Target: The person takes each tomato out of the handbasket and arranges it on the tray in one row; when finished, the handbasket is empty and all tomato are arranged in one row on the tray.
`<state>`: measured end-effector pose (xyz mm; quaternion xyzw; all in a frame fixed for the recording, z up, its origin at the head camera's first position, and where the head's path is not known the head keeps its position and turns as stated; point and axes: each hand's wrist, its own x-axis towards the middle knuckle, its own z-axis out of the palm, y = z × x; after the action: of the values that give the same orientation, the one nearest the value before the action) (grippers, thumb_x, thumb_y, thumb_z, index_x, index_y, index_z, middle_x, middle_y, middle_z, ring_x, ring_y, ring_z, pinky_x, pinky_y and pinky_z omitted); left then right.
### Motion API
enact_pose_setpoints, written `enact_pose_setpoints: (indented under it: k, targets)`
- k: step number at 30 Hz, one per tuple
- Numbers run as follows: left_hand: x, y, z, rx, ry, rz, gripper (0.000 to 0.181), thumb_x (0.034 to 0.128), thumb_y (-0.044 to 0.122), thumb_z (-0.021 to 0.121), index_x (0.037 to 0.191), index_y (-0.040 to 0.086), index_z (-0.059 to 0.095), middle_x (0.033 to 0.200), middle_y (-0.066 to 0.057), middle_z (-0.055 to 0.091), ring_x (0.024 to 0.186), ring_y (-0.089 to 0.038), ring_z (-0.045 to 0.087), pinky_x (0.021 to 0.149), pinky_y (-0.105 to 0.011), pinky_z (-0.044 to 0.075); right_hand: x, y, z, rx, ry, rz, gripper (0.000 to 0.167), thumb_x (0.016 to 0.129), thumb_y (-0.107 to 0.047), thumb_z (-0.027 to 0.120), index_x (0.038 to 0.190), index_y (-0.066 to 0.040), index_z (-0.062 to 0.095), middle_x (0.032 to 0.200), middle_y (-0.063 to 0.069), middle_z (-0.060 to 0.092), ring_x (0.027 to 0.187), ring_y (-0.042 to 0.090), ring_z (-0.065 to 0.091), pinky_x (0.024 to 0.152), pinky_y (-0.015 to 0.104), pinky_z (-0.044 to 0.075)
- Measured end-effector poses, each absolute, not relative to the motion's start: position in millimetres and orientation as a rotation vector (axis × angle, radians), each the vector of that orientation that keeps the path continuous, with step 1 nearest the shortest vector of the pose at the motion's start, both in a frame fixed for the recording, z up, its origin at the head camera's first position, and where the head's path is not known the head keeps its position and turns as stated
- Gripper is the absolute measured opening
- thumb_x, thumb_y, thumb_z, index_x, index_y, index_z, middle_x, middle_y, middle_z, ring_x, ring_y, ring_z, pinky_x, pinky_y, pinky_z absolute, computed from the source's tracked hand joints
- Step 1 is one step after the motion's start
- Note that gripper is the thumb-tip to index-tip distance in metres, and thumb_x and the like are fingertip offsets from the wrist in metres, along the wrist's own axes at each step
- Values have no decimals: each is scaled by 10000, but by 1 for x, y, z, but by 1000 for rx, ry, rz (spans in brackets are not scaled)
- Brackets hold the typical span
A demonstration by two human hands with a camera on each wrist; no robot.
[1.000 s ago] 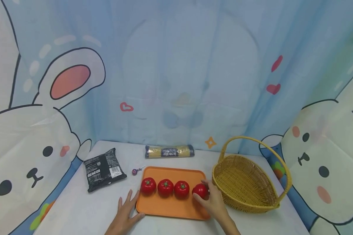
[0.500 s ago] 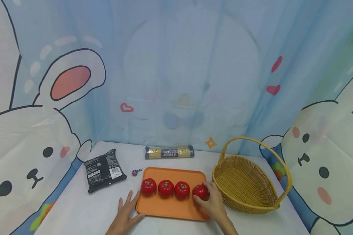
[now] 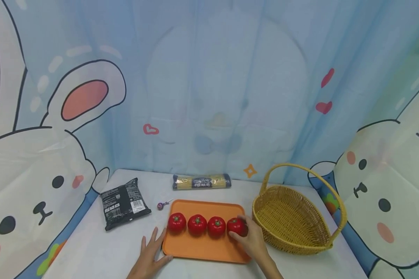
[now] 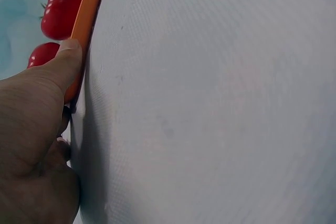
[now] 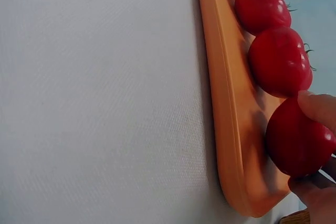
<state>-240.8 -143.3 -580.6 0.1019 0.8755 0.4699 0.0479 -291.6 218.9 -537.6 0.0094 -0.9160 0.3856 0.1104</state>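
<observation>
Several red tomatoes [image 3: 197, 225] with green stems stand in a row on an orange tray [image 3: 205, 251]. My right hand [image 3: 254, 240] holds the rightmost tomato [image 5: 295, 139] between thumb and fingers, low over the tray at its right end. In the right wrist view this tomato sits close against its neighbour [image 5: 281, 61]. With fingers spread, my left hand [image 3: 148, 254] rests at the tray's left edge. The left wrist view shows its thumb [image 4: 67, 62] touching the tray's rim [image 4: 88, 17].
A yellow wicker basket [image 3: 293, 248] with a tall handle stands right of the tray. Behind the tray lies a pasta packet [image 3: 201, 181]. A lollipop [image 3: 161, 205] and a black packet [image 3: 125, 203] lie to the left. A printed curtain [image 3: 209, 97] hangs behind the white table [image 3: 97, 248].
The rightmost tomato has shifted slightly left in my right hand, closer to the one beside it, and its stem now faces more upward. My left hand stays at the tray's edge.
</observation>
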Motion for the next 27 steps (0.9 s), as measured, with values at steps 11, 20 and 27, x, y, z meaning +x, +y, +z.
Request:
enact_pose_setpoints:
  k: [11, 20, 27]
  targets:
    - [-245, -144, -583, 292, 2665, 1416, 932, 919, 340, 858, 1641, -19, 391, 1701, -291, 339, 1623, -535, 106, 1266, -728, -146, -297, 223, -540, 54, -2662, 1187, 698, 783, -22, 953, 1391, 28, 614, 1373, 216, 667, 1312, 430, 643, 1129, 563, 534]
    - [-248, -137, -585, 323, 2660, 1438, 931, 906, 317, 868, 1637, -19, 399, 1696, -304, 336, 1612, -551, 118, 1261, -740, -136, -299, 229, -543, 29, -2685, 1148, 805, 771, -37, 963, 1464, 72, 567, 1350, 226, 609, 1346, 455, 594, 1161, 577, 495]
    - [-252, -136, -583, 313, 2654, 1431, 932, 906, 333, 868, 1644, 3, 403, 1701, -287, 345, 1620, -537, 116, 1267, -732, -134, -297, 230, -543, 16, -2672, 1135, 841, 777, -64, 966, 1485, 86, 537, 1369, 256, 612, 1352, 480, 576, 1194, 632, 446]
